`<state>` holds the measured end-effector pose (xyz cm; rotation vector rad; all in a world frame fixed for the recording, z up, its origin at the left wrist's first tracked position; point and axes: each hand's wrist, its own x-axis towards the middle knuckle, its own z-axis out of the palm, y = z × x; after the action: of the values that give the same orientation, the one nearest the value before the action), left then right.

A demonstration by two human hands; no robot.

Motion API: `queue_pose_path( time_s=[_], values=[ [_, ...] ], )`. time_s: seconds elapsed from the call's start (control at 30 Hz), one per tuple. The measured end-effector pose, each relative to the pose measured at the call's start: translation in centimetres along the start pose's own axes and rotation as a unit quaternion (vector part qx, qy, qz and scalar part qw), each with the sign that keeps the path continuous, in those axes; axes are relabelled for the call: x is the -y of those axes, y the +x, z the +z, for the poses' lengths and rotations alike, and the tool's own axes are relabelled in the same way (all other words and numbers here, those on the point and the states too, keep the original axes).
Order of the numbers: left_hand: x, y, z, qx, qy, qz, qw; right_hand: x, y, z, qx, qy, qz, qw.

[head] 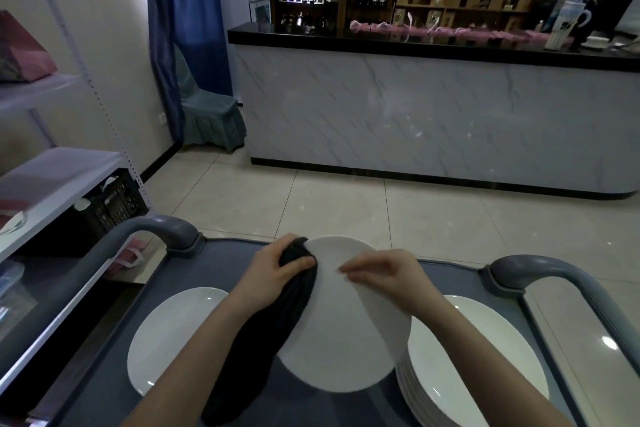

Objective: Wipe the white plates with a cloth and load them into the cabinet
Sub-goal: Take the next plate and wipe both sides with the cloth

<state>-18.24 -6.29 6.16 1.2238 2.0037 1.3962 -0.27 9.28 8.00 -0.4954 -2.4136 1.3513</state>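
A large white plate (341,322) is held tilted above a grey cart (221,253). My right hand (384,276) grips the plate's upper right rim with curled fingers. My left hand (273,269) holds a black cloth (263,336) against the plate's upper left edge; the cloth hangs down along the plate's left side. A single white plate (169,336) lies on the cart at the left. A stack of white plates (474,364) sits on the cart at the right, partly hidden by the held plate and my right forearm.
The cart has grey handles at left (152,229) and right (540,270). A white shelf unit (52,184) with a black crate (114,204) stands at the left. A marble-fronted counter (415,114) crosses the room ahead, beyond tiled floor (346,204).
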Motion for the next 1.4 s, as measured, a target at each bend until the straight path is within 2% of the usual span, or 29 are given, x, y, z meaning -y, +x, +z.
queue_pose_path(
  time_s=[0.13, 0.23, 0.3, 0.37, 0.5, 0.63, 0.7, 0.77, 0.83, 0.9, 0.97, 1.03, 1.1, 1.17, 1.27, 1.4],
  values=[
    [1.2, -1.2, 1.0, -0.093, -0.104, -0.057, 0.989, -0.8, -0.7, 1.2, -0.102, 0.053, -0.001, 0.993],
    [2.4, -2.6, 3.3, -0.207, -0.189, -0.153, 0.948, -1.5, -1.5, 3.0, -0.24, 0.148, 0.061, 0.958],
    [2.6, -3.5, 4.4, -0.24, -0.223, -0.198, 0.924, -2.1, -2.2, 4.1, -0.284, 0.185, 0.103, 0.935],
    [2.9, -3.5, 4.2, -0.214, -0.206, -0.194, 0.935, -2.6, -2.8, 4.3, -0.27, 0.162, 0.116, 0.942],
    [2.3, -2.5, 2.1, -0.114, -0.109, -0.107, 0.982, -2.2, -2.8, 1.8, -0.209, 0.103, 0.099, 0.968],
    [0.8, -0.3, 0.6, -0.024, -0.009, -0.05, 0.998, -1.2, -1.9, 0.2, -0.098, 0.007, 0.057, 0.993],
    [0.5, 0.5, 0.4, 0.016, 0.031, -0.043, 0.998, -0.9, -1.6, 0.3, -0.074, -0.021, 0.041, 0.996],
    [0.5, 0.7, 0.7, 0.004, 0.012, -0.051, 0.999, -0.7, -1.3, 0.4, -0.1, 0.002, 0.04, 0.994],
    [0.9, 0.3, 1.3, -0.065, -0.064, -0.08, 0.993, -0.8, -1.0, 0.7, -0.146, 0.048, 0.046, 0.987],
    [1.7, -0.3, 2.3, -0.136, -0.134, -0.129, 0.973, -0.8, -1.0, 1.5, -0.223, 0.096, 0.057, 0.968],
    [2.3, -1.3, 3.7, -0.174, -0.186, -0.188, 0.949, -1.0, -1.2, 2.8, -0.31, 0.152, 0.079, 0.935],
    [2.8, -2.5, 5.3, -0.197, -0.237, -0.222, 0.925, -1.1, -1.4, 3.6, -0.337, 0.155, 0.1, 0.923],
    [3.2, -3.1, 5.9, -0.218, -0.254, -0.227, 0.915, -1.2, -1.7, 3.7, -0.299, 0.112, 0.082, 0.944],
    [3.5, -3.3, 5.5, -0.219, -0.244, -0.215, 0.92, -1.2, -1.8, 2.9, -0.254, 0.072, 0.055, 0.963],
    [3.6, -2.9, 3.8, -0.184, -0.173, -0.158, 0.955, -1.6, -1.5, 1.2, -0.205, 0.014, 0.044, 0.978],
    [2.6, -1.2, 1.2, -0.109, -0.06, -0.076, 0.989, -1.8, -1.0, -0.2, -0.141, 0.009, 0.051, 0.989]
  ],
)
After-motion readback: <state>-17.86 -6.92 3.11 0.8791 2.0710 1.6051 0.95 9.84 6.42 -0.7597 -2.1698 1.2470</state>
